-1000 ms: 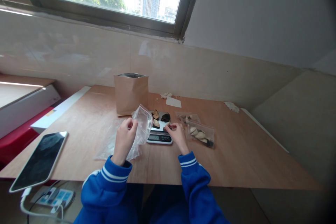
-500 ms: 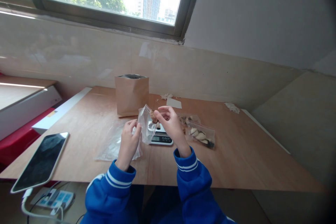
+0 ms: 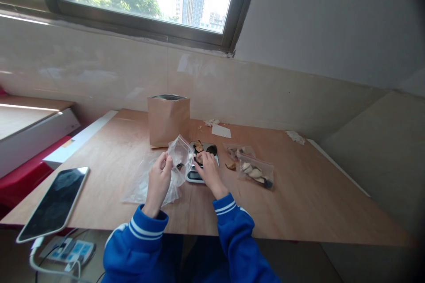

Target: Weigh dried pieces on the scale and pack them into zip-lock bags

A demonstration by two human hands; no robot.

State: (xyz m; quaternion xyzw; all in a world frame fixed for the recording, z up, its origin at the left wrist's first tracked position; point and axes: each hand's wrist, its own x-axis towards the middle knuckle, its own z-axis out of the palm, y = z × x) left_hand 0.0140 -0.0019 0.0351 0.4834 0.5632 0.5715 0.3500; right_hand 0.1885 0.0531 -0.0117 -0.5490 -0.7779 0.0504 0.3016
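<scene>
My left hand (image 3: 159, 182) pinches the rim of a clear zip bag (image 3: 181, 152), holding it tilted with its mouth toward the scale. A small dark piece (image 3: 179, 166) shows low in the bag. My right hand (image 3: 210, 172) reaches over the kitchen scale (image 3: 195, 177), its fingers closed on a brown dried piece (image 3: 199, 158). Also on the scale lie a tan dried piece (image 3: 198, 146) and a dark dried piece (image 3: 211, 149). My right hand and the bag cover part of the scale, including most of its display.
Behind stands an open brown paper pouch (image 3: 169, 121). Flat clear bags (image 3: 141, 185) lie at left, near a phone (image 3: 55, 201) on a cable. To the right are a filled zip bag (image 3: 255, 171), another behind it, and a loose brown piece (image 3: 230, 166). A white card (image 3: 221, 131) lies farther back.
My right hand has moved from the bag's mouth down to the pieces on the scale. The bag has opened wider and tilted in my left hand, and the pieces on the scale now show.
</scene>
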